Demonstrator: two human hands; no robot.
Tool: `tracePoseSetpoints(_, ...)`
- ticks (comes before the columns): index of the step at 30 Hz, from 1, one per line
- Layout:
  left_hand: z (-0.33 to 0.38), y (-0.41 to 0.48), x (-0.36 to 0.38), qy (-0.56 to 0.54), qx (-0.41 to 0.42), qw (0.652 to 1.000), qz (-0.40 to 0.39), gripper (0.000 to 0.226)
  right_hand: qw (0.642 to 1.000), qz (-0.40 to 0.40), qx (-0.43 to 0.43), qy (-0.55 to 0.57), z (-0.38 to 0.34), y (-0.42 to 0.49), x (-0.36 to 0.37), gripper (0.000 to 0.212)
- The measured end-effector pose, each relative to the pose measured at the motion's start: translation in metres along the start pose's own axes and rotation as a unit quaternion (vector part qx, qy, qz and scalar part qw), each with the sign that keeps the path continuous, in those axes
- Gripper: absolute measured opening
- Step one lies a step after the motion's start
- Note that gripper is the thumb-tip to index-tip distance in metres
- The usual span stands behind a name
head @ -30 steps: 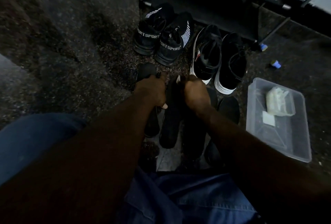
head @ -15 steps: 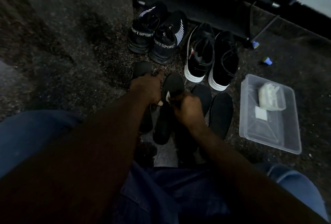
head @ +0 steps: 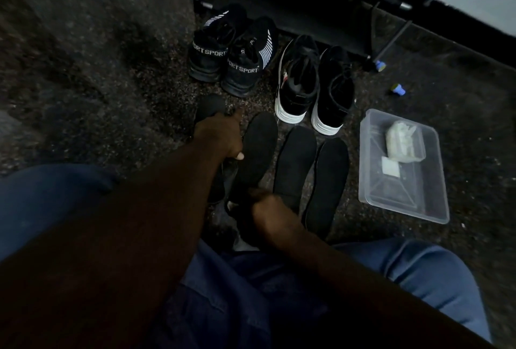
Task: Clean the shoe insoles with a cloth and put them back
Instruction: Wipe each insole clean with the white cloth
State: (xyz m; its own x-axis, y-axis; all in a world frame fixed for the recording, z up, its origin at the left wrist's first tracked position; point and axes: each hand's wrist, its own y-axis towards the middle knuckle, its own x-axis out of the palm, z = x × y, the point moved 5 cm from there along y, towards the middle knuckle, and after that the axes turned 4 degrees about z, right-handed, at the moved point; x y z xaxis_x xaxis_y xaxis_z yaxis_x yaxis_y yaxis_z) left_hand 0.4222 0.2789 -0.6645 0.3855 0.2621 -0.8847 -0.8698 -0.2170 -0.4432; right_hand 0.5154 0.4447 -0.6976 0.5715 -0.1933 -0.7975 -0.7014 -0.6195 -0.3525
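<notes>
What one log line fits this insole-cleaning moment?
left hand: on far-left insole | right hand: at heel of second insole, grip unclear | shoes: behind | tub: right

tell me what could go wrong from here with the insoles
1. The four black insoles look alike in the dim light, so they may go back into the wrong pair: the SPORT shoes or the white-soled shoes.
2. They lie on the speckled floor, so wiped faces could pick up dirt again.
</notes>
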Motion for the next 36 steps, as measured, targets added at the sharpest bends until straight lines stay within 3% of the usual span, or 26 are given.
tracePoseSetpoints(5,0.0,-0.004,-0.002,-0.011,0.01,1.0,0.005,0.126,0.994,-0.053,-0.093,-0.038,0.012,-0.023,0.012,0.033)
tracePoseSetpoints(7,0.003,-0.007,-0.001,-0.006,0.026,0.999,0.022,0.122,0.995,0.002,-0.082,0.052,0.013,-0.029,-0.008,0.026)
tracePoseSetpoints(10,0.008,-0.012,-0.003,-0.004,0.047,0.998,0.052,0.113,0.965,0.146,0.001,0.218,0.027,-0.031,-0.046,0.019)
tracePoseSetpoints(15,0.019,-0.02,-0.011,-0.023,0.07,0.995,0.059,0.107,0.92,0.212,0.139,0.299,0.063,-0.033,-0.063,0.027)
tracePoseSetpoints(19,0.017,-0.022,-0.022,-0.035,0.088,0.992,0.079,0.076,0.893,0.259,0.17,0.326,0.072,-0.031,-0.066,0.025)
tracePoseSetpoints(21,0.017,-0.022,-0.024,-0.021,0.108,0.991,0.077,0.068,0.907,0.261,0.16,0.29,0.069,-0.023,-0.07,0.017)
tracePoseSetpoints(25,0.023,-0.02,-0.012,0.02,0.159,0.987,0.01,0.092,0.948,0.258,0.095,0.163,0.057,0.002,-0.084,0.013)
tracePoseSetpoints(28,0.028,-0.017,-0.007,0.055,0.166,0.985,0.007,0.093,0.97,0.227,0.071,0.055,0.049,0.03,-0.095,0.019)
tracePoseSetpoints(33,0.029,-0.013,-0.002,0.079,0.157,0.984,-0.011,0.094,0.975,0.16,0.111,-0.107,0.036,0.05,-0.098,0.039)
tracePoseSetpoints(36,0.03,-0.01,0.0,0.084,0.149,0.985,-0.003,0.094,0.977,0.111,0.123,-0.133,0.022,0.037,-0.088,0.035)
